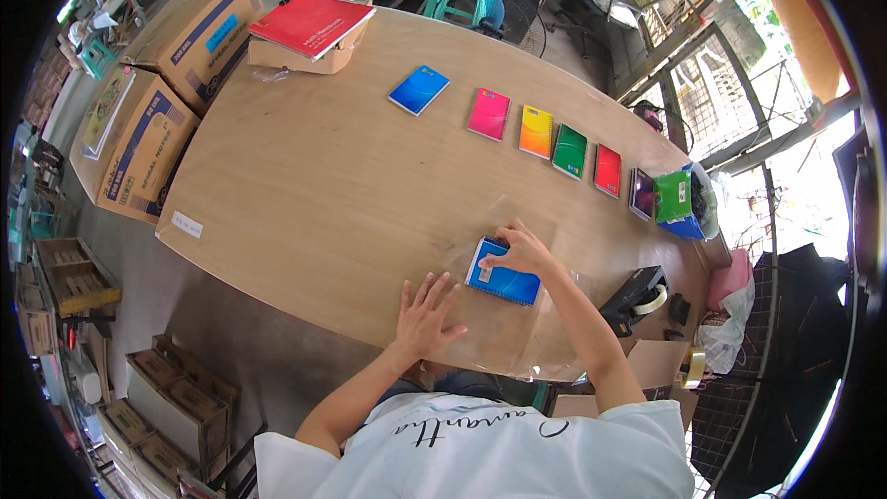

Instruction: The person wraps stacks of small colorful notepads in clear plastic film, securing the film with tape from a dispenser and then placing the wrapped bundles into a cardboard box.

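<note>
Head view: right hand (519,249) presses fingertips on blue notebook (503,275), lying on clear film (517,333) at desk (323,194) near edge; left hand (427,312) flat, splayed on film; notebook likely light, stiffish; film slippery, grip notebook's edges.

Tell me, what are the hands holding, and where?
The right hand presses its fingertips on the blue spiral notebook, at its top edge. The left hand lies flat on the clear plastic sheet. Nothing is lifted.

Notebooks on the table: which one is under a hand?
The blue spiral-bound notebook nearest the person, lying on a clear plastic sheet; the right hand rests its fingers on it. The other notebooks lie untouched in a row across the table's far side.
</note>
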Demonstrator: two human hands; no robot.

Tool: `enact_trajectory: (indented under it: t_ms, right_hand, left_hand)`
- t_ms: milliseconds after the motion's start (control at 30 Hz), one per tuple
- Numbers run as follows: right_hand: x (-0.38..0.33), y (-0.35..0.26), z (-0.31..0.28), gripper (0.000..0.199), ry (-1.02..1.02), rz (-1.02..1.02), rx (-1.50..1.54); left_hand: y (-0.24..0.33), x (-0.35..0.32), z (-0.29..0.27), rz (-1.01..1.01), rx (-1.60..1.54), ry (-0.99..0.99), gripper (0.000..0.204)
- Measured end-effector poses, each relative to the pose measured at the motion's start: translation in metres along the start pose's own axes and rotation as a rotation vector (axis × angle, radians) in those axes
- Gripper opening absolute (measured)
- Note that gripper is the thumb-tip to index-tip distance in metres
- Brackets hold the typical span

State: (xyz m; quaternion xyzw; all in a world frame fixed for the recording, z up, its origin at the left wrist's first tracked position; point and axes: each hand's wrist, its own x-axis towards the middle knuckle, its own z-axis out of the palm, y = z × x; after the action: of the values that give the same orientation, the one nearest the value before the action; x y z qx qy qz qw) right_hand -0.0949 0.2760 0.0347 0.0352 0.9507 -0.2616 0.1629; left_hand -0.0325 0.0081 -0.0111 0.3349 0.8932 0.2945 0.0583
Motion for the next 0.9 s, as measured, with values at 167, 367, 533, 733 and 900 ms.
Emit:
enact_trajectory:
  t_ms: [167, 367, 533, 733, 900]
  right_hand:
    - [-0.001, -0.002, -0.006, 0.073, 0.012, 0.050, -0.063]
    - [-0.090, -0.044, 0.010, 0.059, 0.510, -0.289, 0.093]
    - [-0.148, -0.080, 0.074, 0.042, 0.667, -0.042, -0.241]
    - [-0.183, -0.009, 0.083, 0.057, 0.704, -0.048, -0.294]
    - [-0.186, -0.053, 0.078, 0.032, 0.717, -0.034, -0.338]
  left_hand:
    - [-0.008, -0.002, -0.008, 0.156, -0.116, 0.040, 0.069]
    - [-0.043, 0.004, -0.005, 0.383, -0.181, -0.036, 0.029]
    - [-0.012, 0.036, -0.025, 0.288, -0.263, 0.082, 0.015]
    - [-0.006, 0.049, -0.041, 0.558, 0.069, 0.041, 0.014]
    - [0.002, 0.065, -0.050, 0.464, -0.095, -0.019, 0.009]
